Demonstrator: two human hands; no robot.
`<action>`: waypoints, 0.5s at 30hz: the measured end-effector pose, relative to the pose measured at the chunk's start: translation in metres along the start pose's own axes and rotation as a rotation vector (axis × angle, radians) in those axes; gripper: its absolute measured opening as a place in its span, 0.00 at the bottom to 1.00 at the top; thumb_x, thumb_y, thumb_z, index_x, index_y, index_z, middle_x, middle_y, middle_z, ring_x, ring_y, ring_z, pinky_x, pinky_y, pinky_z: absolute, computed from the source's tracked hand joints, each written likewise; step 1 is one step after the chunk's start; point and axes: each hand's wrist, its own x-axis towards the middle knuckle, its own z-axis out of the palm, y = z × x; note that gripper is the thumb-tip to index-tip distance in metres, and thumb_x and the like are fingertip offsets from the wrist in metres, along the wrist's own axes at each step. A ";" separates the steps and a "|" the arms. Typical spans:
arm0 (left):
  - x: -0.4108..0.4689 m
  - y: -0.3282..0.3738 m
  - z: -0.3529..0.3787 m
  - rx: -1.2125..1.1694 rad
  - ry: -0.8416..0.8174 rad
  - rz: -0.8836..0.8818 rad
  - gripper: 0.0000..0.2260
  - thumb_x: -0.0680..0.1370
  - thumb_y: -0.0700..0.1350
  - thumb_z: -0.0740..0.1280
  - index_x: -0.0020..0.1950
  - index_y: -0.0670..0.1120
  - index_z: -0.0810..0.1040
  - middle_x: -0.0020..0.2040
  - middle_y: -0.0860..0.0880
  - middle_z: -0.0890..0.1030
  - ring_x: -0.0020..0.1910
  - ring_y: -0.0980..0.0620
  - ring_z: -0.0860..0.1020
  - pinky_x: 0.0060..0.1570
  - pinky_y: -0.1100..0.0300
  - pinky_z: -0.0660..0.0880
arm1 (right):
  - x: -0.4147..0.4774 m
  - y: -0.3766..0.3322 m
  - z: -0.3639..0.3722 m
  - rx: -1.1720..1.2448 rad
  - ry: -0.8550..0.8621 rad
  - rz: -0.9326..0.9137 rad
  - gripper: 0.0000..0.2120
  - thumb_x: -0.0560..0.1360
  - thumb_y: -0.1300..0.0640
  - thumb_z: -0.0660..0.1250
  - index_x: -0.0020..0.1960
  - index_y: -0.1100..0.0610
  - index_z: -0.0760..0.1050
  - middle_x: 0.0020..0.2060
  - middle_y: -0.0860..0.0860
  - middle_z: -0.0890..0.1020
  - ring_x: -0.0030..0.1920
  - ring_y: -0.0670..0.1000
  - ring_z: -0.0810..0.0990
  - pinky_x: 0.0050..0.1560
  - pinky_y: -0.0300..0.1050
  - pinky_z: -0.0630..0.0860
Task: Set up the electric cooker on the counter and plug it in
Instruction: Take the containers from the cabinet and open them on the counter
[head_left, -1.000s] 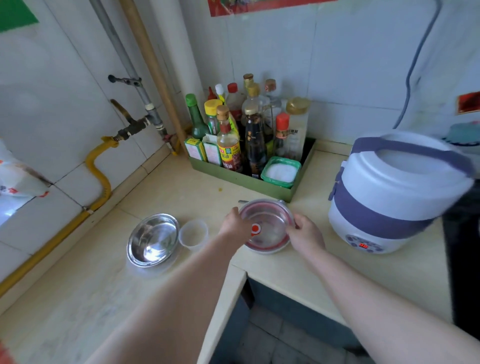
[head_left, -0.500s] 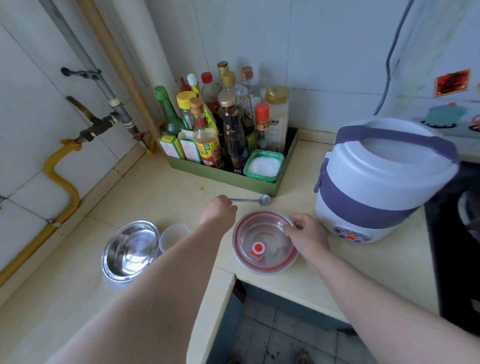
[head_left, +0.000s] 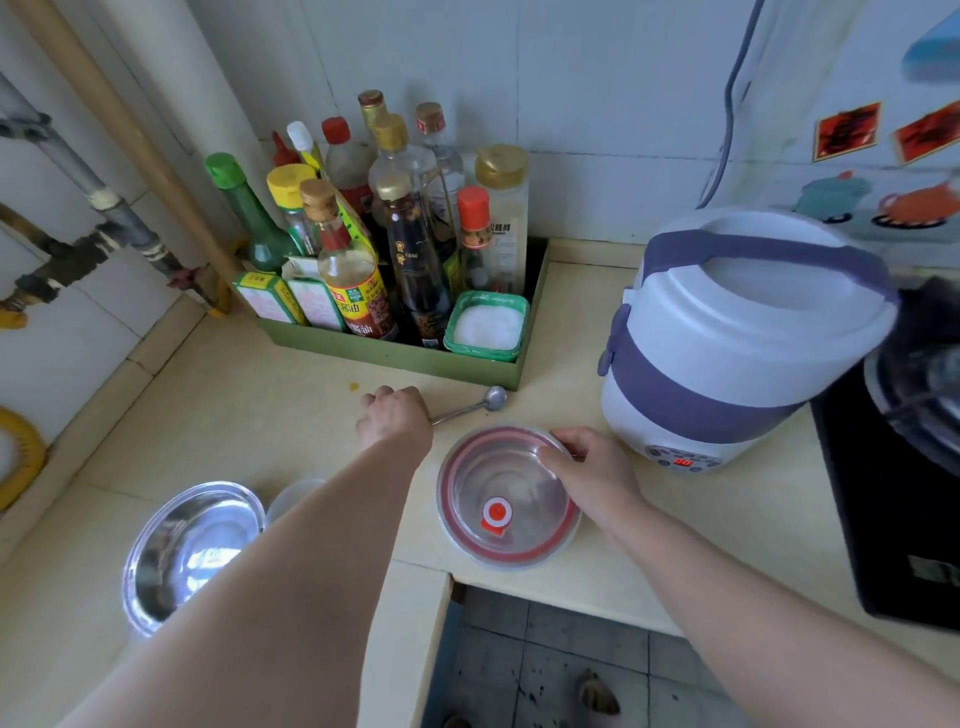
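The electric cooker (head_left: 737, 332) is a round white pot with a purple band around its middle and a purple carry handle lying across its closed lid. It stands upright on the beige counter (head_left: 260, 405), just right of the green condiment tray (head_left: 395, 358). A small red display glows on its low front panel.

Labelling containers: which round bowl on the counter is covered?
The bowl with the clear, red-rimmed lid, held by the right hand; the shiny steel bowl further left sits uncovered.
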 end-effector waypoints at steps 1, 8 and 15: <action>-0.002 -0.001 -0.001 0.022 -0.011 0.008 0.15 0.76 0.39 0.63 0.62 0.46 0.77 0.60 0.43 0.75 0.63 0.42 0.69 0.55 0.49 0.74 | -0.001 -0.001 0.001 -0.001 0.002 0.001 0.14 0.72 0.51 0.70 0.56 0.53 0.80 0.49 0.48 0.84 0.50 0.50 0.81 0.51 0.44 0.76; -0.016 -0.012 -0.001 0.045 -0.091 -0.008 0.16 0.74 0.40 0.65 0.61 0.45 0.76 0.56 0.43 0.80 0.59 0.44 0.75 0.53 0.52 0.76 | -0.008 -0.007 0.000 -0.031 -0.008 0.022 0.15 0.72 0.49 0.69 0.57 0.52 0.78 0.50 0.48 0.83 0.51 0.51 0.81 0.52 0.45 0.76; -0.033 -0.012 -0.010 -0.095 -0.050 0.006 0.11 0.77 0.40 0.61 0.57 0.44 0.76 0.55 0.43 0.80 0.58 0.42 0.74 0.53 0.51 0.74 | -0.015 -0.009 -0.002 -0.032 -0.017 0.057 0.17 0.71 0.49 0.69 0.59 0.52 0.77 0.52 0.49 0.83 0.53 0.53 0.80 0.55 0.47 0.76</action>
